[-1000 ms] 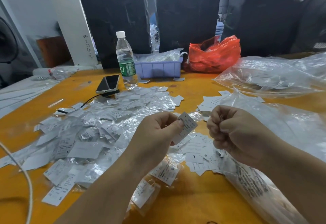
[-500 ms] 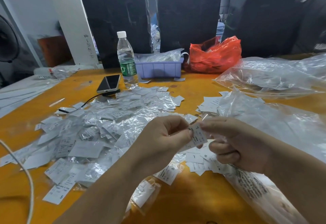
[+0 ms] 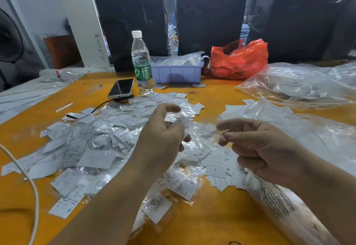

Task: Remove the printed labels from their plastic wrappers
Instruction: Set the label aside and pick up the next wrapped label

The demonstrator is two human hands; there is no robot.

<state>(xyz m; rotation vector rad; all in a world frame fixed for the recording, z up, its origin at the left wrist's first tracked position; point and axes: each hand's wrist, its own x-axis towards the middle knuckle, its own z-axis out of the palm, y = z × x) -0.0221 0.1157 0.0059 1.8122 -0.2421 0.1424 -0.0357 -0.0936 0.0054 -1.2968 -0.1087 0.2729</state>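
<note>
My left hand [image 3: 163,140] holds a small white printed label [image 3: 185,124] between thumb and fingers, above the table. My right hand [image 3: 258,144] pinches a clear plastic wrapper [image 3: 207,129] that stretches toward the label; whether the label is fully out of it I cannot tell, as it is blurred. A big heap of wrapped labels [image 3: 92,138] covers the orange table [image 3: 212,221] to the left. A loose pile of bare labels [image 3: 217,165] with size letters lies under and between my hands.
A water bottle [image 3: 141,63], a phone [image 3: 121,88] on a cable, a lilac tray [image 3: 177,72] and a red bag [image 3: 238,59] stand at the back. Large clear bags [image 3: 300,84] lie right. A white cord [image 3: 28,179] runs at the left edge. Black wrapped bundles [image 3: 208,13] line the rear.
My hands came together on the wrapped label, then pulled apart: the left hand keeps the label, the right hand draws the clear wrapper off to the right.
</note>
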